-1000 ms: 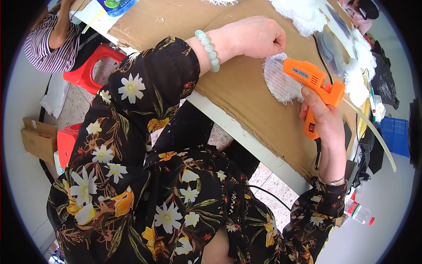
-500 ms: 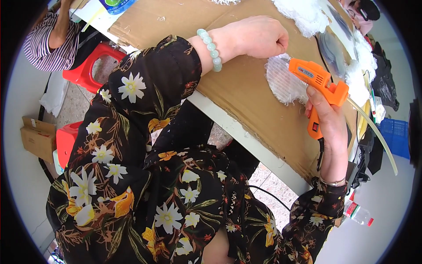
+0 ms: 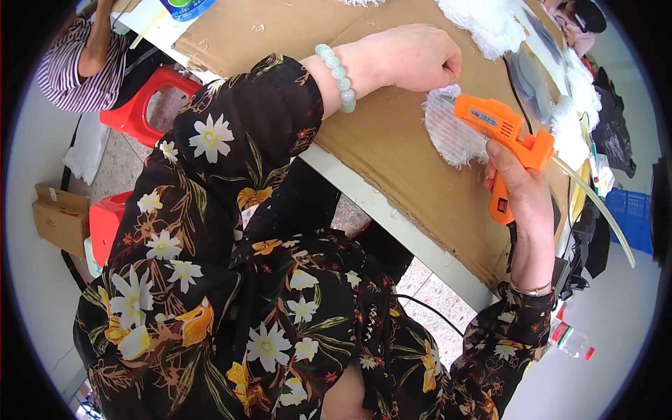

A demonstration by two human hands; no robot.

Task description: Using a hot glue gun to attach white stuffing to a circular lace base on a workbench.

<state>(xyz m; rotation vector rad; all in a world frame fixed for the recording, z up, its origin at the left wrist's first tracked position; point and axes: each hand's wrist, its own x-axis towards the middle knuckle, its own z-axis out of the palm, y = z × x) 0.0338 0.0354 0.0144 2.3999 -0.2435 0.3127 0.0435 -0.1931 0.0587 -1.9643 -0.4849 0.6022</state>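
An orange hot glue gun point(image 3: 493, 120) is gripped in my right hand point(image 3: 521, 185), with a long pale glue stick point(image 3: 595, 199) trailing from its back end. Its front tip points left, over the upper part of a flat, oval white ribbed piece point(image 3: 453, 133) with frayed, fluffy edges. My left hand point(image 3: 420, 59) is closed in a pinch at the far end of that piece. The fingertips are mostly hidden behind the hand. Under the piece lies a brown cardboard sheet point(image 3: 378, 157) covering the table.
Fluffy white pieces point(image 3: 483, 28) and clear plastic pieces point(image 3: 528, 87) lie at the far right. A blue package point(image 3: 185, 8) stands at the far left. Red stools point(image 3: 150, 105) and a person in stripes point(image 3: 73, 70) are beyond the table's left edge. A blue basket point(image 3: 628, 215) sits right.
The glue gun has shifted slightly left and down, its tip now over the white ribbed piece. My left hand has barely moved.
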